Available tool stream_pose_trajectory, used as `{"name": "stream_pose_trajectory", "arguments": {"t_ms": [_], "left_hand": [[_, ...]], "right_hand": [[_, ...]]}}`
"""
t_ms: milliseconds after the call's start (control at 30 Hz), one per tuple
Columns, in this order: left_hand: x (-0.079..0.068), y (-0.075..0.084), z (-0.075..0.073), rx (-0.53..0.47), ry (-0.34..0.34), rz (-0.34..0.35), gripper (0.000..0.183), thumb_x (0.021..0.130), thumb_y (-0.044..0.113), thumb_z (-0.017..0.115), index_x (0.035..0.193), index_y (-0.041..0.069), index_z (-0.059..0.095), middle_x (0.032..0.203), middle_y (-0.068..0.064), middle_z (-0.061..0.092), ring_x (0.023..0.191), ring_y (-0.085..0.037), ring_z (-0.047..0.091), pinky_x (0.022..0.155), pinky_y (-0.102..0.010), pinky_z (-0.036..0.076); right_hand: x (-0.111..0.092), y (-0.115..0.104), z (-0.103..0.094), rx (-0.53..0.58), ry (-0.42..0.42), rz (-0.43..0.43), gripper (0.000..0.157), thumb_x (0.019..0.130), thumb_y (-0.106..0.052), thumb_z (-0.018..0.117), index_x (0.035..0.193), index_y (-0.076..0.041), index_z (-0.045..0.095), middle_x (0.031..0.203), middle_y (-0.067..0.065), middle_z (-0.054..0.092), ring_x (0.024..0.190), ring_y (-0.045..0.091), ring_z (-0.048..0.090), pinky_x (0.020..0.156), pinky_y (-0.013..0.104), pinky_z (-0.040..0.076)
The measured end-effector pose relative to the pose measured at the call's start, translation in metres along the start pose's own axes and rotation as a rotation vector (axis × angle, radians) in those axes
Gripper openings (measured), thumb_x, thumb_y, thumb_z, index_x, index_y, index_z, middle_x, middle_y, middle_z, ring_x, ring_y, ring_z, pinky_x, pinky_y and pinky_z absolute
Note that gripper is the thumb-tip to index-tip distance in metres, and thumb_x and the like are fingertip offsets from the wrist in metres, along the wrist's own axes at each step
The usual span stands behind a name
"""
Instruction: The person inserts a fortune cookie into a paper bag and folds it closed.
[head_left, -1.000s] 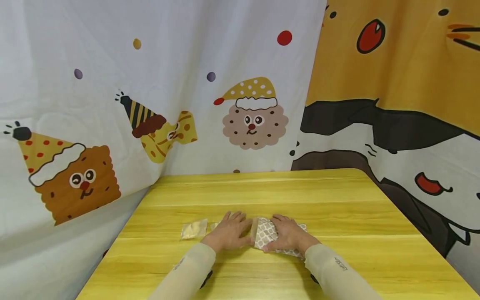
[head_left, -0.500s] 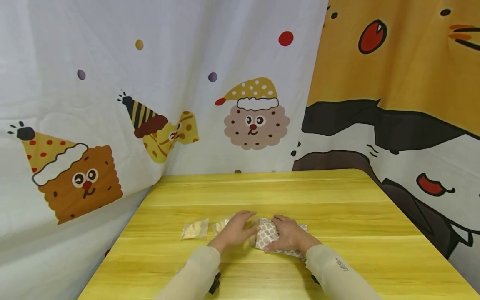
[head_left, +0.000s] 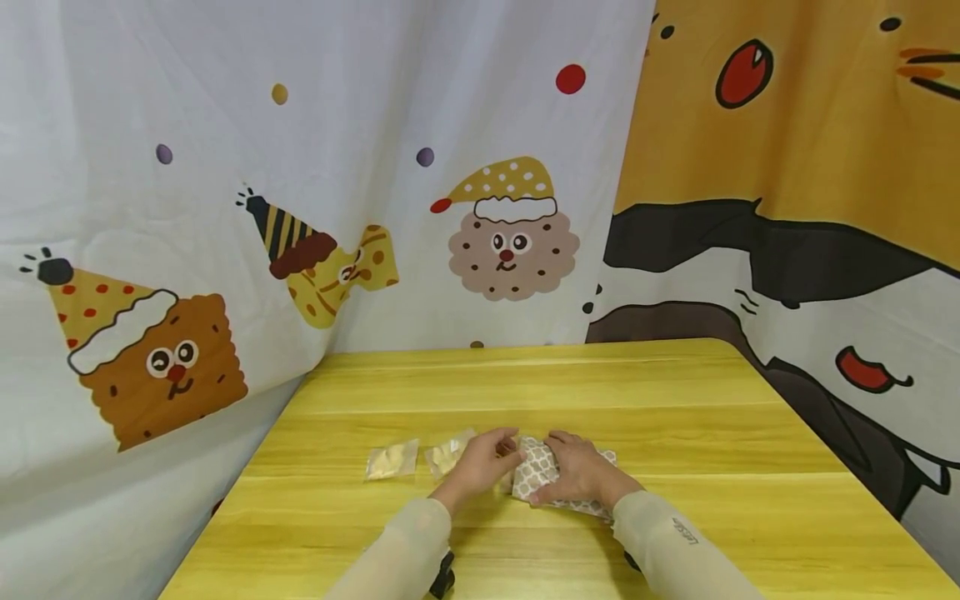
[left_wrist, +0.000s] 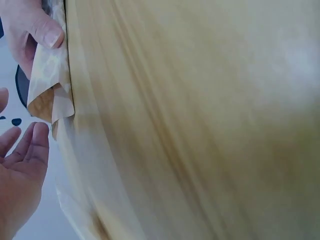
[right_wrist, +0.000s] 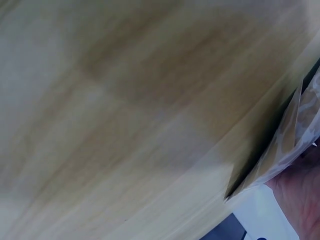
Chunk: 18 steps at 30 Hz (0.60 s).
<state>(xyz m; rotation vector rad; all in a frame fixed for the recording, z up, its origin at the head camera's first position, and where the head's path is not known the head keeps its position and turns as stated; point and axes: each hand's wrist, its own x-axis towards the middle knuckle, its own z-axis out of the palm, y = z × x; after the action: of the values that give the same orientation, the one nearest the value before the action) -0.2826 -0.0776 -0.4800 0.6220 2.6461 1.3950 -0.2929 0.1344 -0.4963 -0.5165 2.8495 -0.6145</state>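
A paper bag [head_left: 534, 471] with a white and grey-beige lattice pattern lies on the wooden table, its mouth toward the left. My right hand [head_left: 579, 468] holds it down, thumb on the near side and fingers on the far side. Beside the mouth is my left hand [head_left: 483, 462], with its fingers loosely bent. In the left wrist view, the left hand [left_wrist: 22, 175] appears apart from the bag [left_wrist: 46, 70], whose brown inside shows. The right wrist view catches the bag's edge [right_wrist: 287, 145] and part of the right hand [right_wrist: 300, 200].
Two small clear packets with pale yellow contents lie left of the hands: the outer packet [head_left: 393, 461] and the inner packet [head_left: 446, 455], close to my left wrist. A printed cartoon curtain [head_left: 375, 100] hangs behind the table [head_left: 525, 383].
My left hand has lifted from the bag's mouth and turned, its fingers bending more. The inner packet has come further into sight. My right hand stays on the bag.
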Motion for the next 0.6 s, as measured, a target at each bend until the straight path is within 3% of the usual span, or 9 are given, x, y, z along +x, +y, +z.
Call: {"name": "stream_pose_trajectory", "arguments": {"t_ms": [233, 333, 467, 600], "left_hand": [[-0.001, -0.002, 0.007, -0.031, -0.003, -0.063, 0.046, 0.098, 0.023, 0.065, 0.133, -0.005, 0.057, 0.108, -0.009, 0.067, 0.098, -0.022, 0.062, 0.083, -0.043, 0.053], [0.0, -0.003, 0.009, -0.092, 0.001, -0.09, 0.041, 0.098, 0.021, 0.064, 0.129, -0.006, 0.061, 0.11, -0.011, 0.068, 0.097, -0.021, 0.064, 0.084, -0.042, 0.054], [0.002, -0.003, 0.01, -0.174, 0.006, -0.116, 0.024, 0.098, 0.016, 0.064, 0.11, -0.003, 0.072, 0.095, -0.007, 0.071, 0.086, -0.021, 0.067, 0.076, -0.037, 0.055], [0.002, -0.002, 0.013, -0.186, 0.021, -0.107, 0.017, 0.096, 0.01, 0.065, 0.09, -0.002, 0.074, 0.079, -0.006, 0.069, 0.073, -0.019, 0.063, 0.063, -0.029, 0.052]], "right_hand": [[0.0, 0.002, 0.002, -0.006, 0.012, -0.019, 0.116, 0.066, -0.071, 0.079, 0.149, 0.0, 0.04, 0.155, 0.018, 0.035, 0.141, 0.042, 0.031, 0.11, 0.061, 0.027], [0.0, 0.002, 0.002, 0.0, 0.012, -0.031, 0.116, 0.066, -0.071, 0.079, 0.149, 0.001, 0.04, 0.155, 0.018, 0.034, 0.141, 0.041, 0.03, 0.111, 0.061, 0.025], [-0.001, 0.003, 0.002, 0.015, 0.009, -0.044, 0.117, 0.066, -0.071, 0.079, 0.149, 0.002, 0.039, 0.155, 0.019, 0.034, 0.142, 0.04, 0.03, 0.112, 0.063, 0.02], [-0.003, 0.004, 0.001, 0.009, 0.009, -0.061, 0.122, 0.064, -0.073, 0.079, 0.149, 0.002, 0.037, 0.155, 0.021, 0.033, 0.141, 0.041, 0.031, 0.112, 0.065, 0.018]]}}
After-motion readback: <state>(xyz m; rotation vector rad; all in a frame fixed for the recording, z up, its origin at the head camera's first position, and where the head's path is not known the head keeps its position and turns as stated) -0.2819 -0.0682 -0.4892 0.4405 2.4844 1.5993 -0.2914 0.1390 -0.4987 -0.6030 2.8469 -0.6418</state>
